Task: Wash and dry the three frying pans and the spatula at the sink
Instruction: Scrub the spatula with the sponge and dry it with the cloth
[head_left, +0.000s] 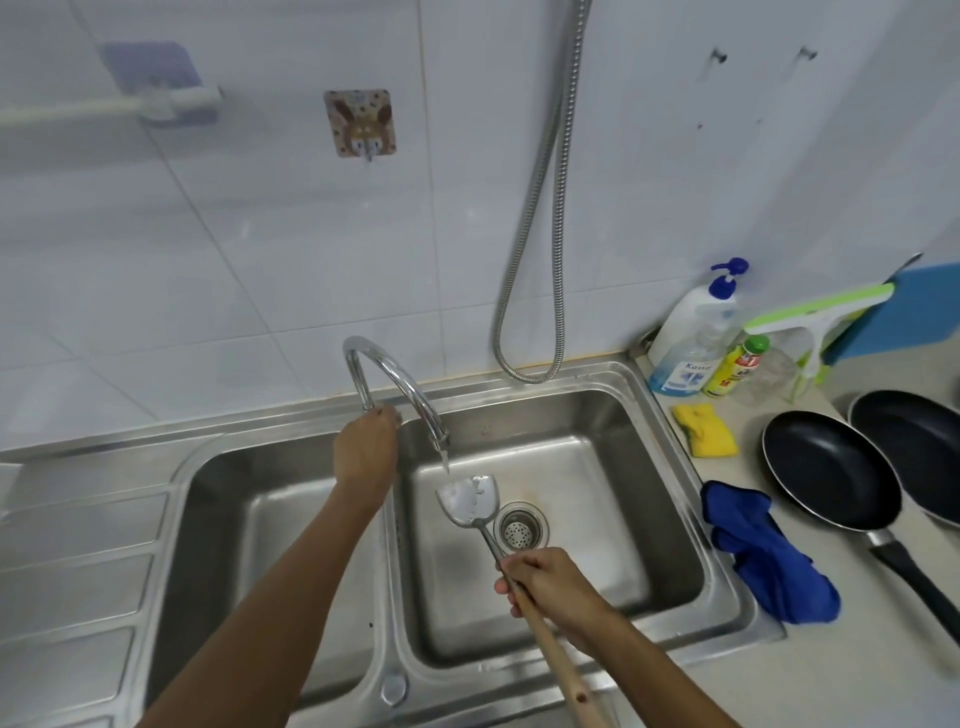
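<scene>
My right hand grips the wooden handle of a metal spatula, whose soapy blade sits under a thin stream from the curved faucet over the right sink basin. My left hand reaches to the base of the faucet, fingers curled around something hidden there. Two black frying pans lie on the counter at the right: a nearer pan and a farther pan partly cut off by the frame edge.
A blue cloth drapes over the sink's right rim. A yellow sponge, soap bottles, a green squeegee and a blue board stand behind. The left basin and drainboard lie to the left. A shower hose hangs on the wall.
</scene>
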